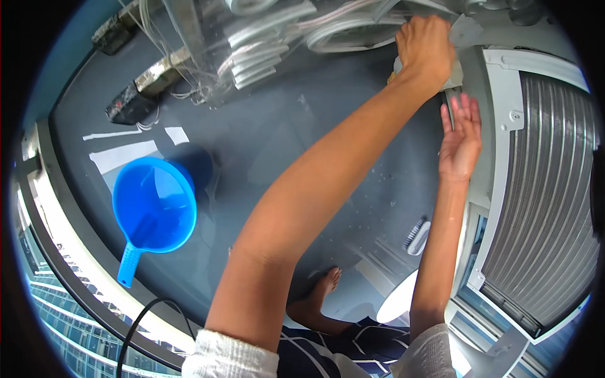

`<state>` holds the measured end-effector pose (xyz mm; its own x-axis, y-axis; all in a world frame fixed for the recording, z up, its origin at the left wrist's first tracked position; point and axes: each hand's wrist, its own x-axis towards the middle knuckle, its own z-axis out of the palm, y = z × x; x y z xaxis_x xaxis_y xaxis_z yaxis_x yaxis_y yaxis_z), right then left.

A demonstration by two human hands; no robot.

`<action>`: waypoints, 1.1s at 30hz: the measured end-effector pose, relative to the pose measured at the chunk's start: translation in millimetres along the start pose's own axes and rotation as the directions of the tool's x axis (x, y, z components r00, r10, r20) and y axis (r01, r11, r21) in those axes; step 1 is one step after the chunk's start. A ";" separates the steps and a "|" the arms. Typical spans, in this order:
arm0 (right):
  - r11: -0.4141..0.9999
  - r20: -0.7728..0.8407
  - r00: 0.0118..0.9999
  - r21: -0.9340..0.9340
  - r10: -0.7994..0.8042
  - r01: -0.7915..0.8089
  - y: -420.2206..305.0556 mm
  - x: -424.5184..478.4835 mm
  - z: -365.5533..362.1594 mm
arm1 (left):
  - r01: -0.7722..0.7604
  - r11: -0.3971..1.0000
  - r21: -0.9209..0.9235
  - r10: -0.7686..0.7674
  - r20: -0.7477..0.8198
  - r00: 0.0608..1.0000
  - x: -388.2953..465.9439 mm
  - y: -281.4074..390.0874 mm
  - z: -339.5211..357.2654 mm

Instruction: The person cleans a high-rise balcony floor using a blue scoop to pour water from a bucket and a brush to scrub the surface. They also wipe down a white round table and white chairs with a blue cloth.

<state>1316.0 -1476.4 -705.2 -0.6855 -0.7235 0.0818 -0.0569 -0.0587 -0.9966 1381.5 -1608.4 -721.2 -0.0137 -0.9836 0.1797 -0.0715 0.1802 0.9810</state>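
Note:
My left hand (425, 52) reaches across to the far right, its fingers curled in beside the wall. Whitish, crumpled material (453, 78) with a yellowish edge shows behind and beneath it; whether the fingers grip any of it is hidden. A thin, pale piece (467, 30) blurs beside the knuckles. My right hand (461, 139) is raised below the left, palm turned up, fingers apart, holding nothing. It is near the metal-finned air-conditioner outdoor unit (548, 198). A scrub brush (418, 236) lies on the grey floor (264, 123), left of my right forearm.
A blue plastic dipper (153, 205) stands at left near white strips (124, 156). Coiled white tubing (350, 38) and cables fill the back, beside a dirty, black-ended bar (146, 90). A black cable (142, 316) loops by the left ledge. My bare foot (326, 288) is below.

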 end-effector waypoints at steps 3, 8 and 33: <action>0.927 0.083 0.996 0.375 -0.013 -0.020 -2.7 29.7 -3.8 | 0.090 0.991 -0.099 -0.099 -0.088 0.991 -4.0 3.4 0.7; -0.075 0.395 0.916 0.918 0.075 -0.390 -21.6 56.9 -7.9 | 0.109 0.931 0.348 -0.044 -0.189 0.981 -18.6 13.9 -8.9; 0.141 0.323 0.946 0.936 0.022 -0.322 -7.6 19.9 -69.5 | 0.295 0.950 -0.101 -0.253 0.299 0.920 -35.4 16.9 -14.0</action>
<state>1252.4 -1442.5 -695.9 -0.4157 -0.9078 0.0549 0.8925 -0.4188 -0.1676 1394.8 -1570.5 -710.0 -0.2928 -0.9504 -0.1051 0.0283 -0.1185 0.9926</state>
